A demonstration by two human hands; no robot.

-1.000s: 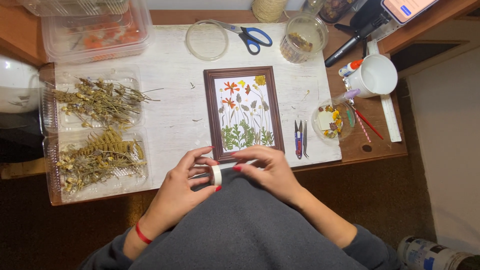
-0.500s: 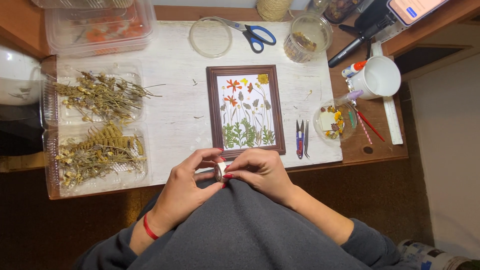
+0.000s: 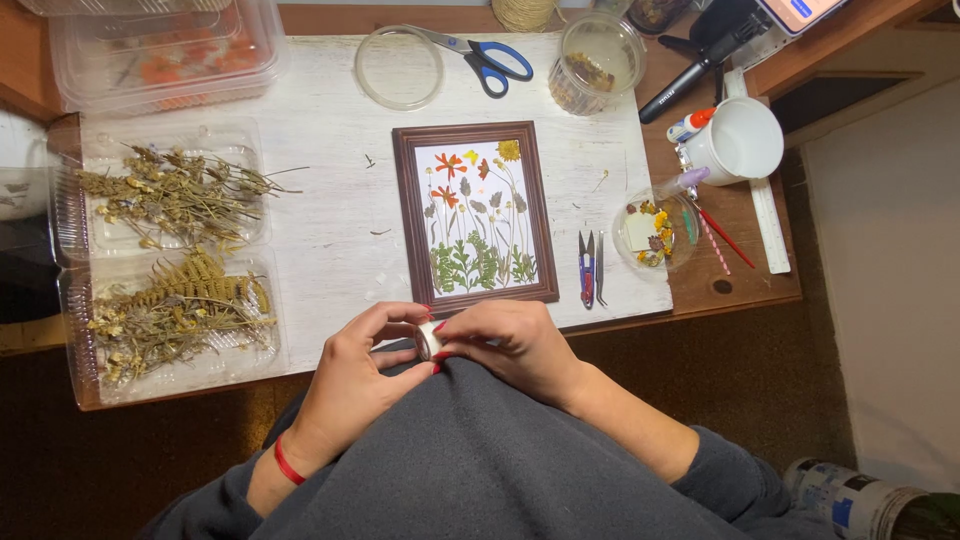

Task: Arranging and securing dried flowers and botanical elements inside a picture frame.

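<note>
Both hands busy at the near edge of the table, just over a grey-sweatered lap. Left hand (image 3: pixel 365 365) curled most of the way closed, thumb and fingertips pinching a small white roll of tape (image 3: pixel 430 340) from the left side; thin red band on that wrist. Right hand (image 3: pixel 510 340) also curled in, fingers pressed against the same roll from the right, red nails showing. Roll sitting right between the two hands, held on edge, just below the bottom rail of a brown picture frame (image 3: pixel 475 215). Frame lying flat on the whitewashed table (image 3: pixel 320 200), full of pressed flowers: orange and yellow blooms up top, green ferny bits at the bottom. Just right of the frame, a little pair of snips (image 3: pixel 587 268), then a small round dish (image 3: pixel 655 232) of dried petals. Further right, a white mug (image 3: pixel 742 140) with a glue bottle beside it. Top of the table: blue-handled scissors (image 3: pixel 490 58), a clear round lid (image 3: pixel 400 68), a plastic cup (image 3: pixel 598 62). Way off left, two clear trays of dried plants (image 3: pixel 170 255), one above the other, well apart from the hands.
</note>
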